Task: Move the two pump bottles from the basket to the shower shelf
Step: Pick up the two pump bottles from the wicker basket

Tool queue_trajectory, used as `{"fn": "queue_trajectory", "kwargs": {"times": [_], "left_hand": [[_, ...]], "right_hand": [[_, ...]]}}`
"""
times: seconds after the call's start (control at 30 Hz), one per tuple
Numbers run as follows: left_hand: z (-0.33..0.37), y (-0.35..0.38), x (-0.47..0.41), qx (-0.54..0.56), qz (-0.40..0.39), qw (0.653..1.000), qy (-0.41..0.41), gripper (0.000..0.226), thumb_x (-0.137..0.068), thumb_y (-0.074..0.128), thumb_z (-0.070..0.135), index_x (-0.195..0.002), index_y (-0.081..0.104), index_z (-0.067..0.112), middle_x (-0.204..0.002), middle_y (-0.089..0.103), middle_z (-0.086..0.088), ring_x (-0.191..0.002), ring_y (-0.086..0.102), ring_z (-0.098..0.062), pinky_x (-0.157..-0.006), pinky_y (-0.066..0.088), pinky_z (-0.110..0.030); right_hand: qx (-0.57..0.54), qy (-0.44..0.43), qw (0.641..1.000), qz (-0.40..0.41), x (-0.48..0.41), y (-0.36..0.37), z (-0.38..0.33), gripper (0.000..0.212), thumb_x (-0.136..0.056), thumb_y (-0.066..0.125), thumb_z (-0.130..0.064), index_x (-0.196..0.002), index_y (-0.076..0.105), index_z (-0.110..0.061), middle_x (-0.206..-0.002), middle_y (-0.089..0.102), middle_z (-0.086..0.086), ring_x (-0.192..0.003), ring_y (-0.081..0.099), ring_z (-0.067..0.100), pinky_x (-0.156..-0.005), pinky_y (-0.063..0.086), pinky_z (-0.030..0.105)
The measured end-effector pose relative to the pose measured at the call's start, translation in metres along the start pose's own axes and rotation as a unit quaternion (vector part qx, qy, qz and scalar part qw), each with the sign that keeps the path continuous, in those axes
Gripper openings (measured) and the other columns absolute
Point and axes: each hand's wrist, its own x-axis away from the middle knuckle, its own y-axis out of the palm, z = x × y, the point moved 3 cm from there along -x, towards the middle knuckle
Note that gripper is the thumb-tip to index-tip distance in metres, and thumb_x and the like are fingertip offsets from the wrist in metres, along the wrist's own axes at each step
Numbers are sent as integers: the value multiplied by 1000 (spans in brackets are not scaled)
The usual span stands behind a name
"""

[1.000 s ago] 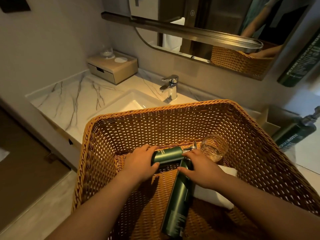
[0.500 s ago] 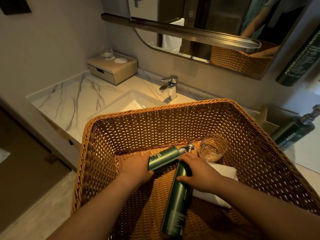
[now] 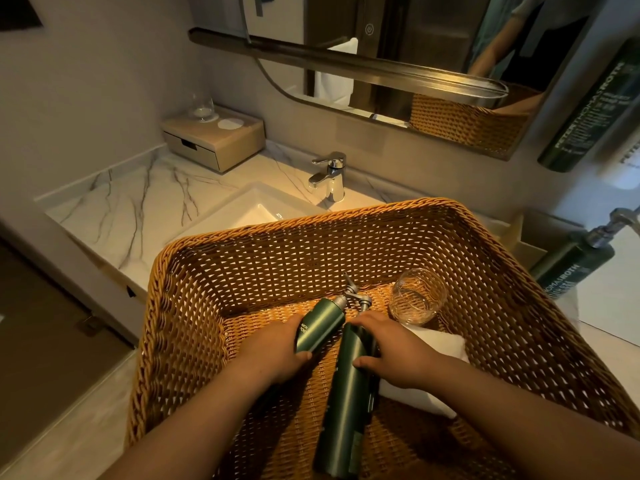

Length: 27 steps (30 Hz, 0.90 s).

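Two dark green pump bottles lie inside a large wicker basket (image 3: 194, 306). My left hand (image 3: 273, 351) is wrapped around the left bottle (image 3: 322, 323), which tilts up with its silver pump toward the back. My right hand (image 3: 391, 351) grips the upper part of the right bottle (image 3: 346, 410), which lies lengthwise toward me. The two pump heads sit close together near the basket's middle.
A clear glass (image 3: 417, 296) lies on its side in the basket beside a folded white towel (image 3: 433, 344). Behind the basket are a marble counter, a sink (image 3: 249, 209) and a tap (image 3: 330, 174). Another green pump bottle (image 3: 571, 261) stands at the right.
My left hand has swung its bottle from lying crosswise to pointing up and away, and pulled back toward me. My right hand shifted slightly on the other bottle.
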Motion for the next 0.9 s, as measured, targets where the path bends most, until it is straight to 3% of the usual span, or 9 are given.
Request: {"fn": "queue_trajectory", "kwargs": {"times": [0.33,0.53,0.67,0.83,0.9], "left_hand": [[-3,7,6,9,-78,996,-29,87,-83,56,48,-146,-1,27,-134,47,-11,-116,49,-28,-92,42,-37],[7,1,3,60,-28,998,20,81,-88,51,42,-143,-8,39,-130,46,-13,-113,49,-28,-92,42,-38],[6,1,4,55,-30,998,26,79,-91,50,34,-142,-10,40,-128,47,-14,-112,49,-28,-91,40,-37],[4,5,3,63,-71,995,-23,79,-93,47,30,-144,-12,34,-143,32,-19,-123,42,-33,-99,36,-39],[3,6,3,58,-76,995,-37,79,-93,46,32,-144,-14,31,-139,38,-19,-119,46,-31,-95,38,-37]], "right_hand": [[-33,54,997,37,0,2,4,66,-79,68,-39,-135,38,-22,-136,41,2,-117,44,16,-93,34,23],[-76,121,989,34,-9,13,1,62,-76,69,-43,-126,43,-19,-126,45,7,-100,47,15,-87,41,26],[-81,107,991,28,-13,21,-1,71,-72,73,-44,-130,39,-21,-128,44,6,-109,47,17,-92,40,28],[-105,86,991,-14,-17,16,1,73,-71,75,-41,-131,39,-24,-129,44,6,-113,47,19,-97,43,34],[-106,77,991,-26,-19,12,3,73,-71,76,-39,-133,39,-24,-130,46,5,-115,47,19,-97,43,34]]}}
